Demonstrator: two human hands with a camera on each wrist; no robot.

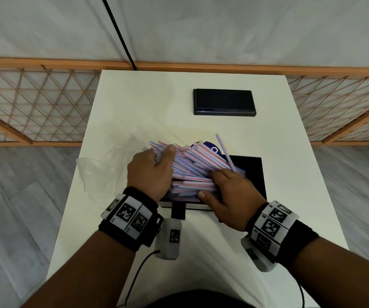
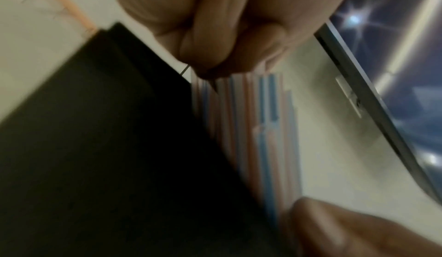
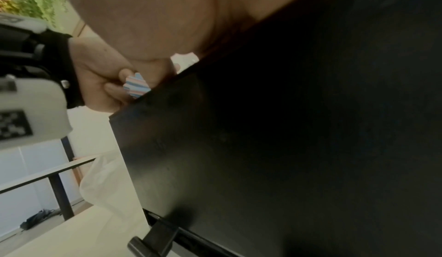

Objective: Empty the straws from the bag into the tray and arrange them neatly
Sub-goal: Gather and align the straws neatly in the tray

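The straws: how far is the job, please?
Done: the clear bag lies on the table left of the tray, apparently empty. In hand: the left hand and the right hand squeeze the straws over the black tray. Left: the pile is crooked, and one straw sticks out.

Two black trays, one clear bag and two hands are counted, beside one heap of striped straws (too many to number).

red-blue striped straws, black tray
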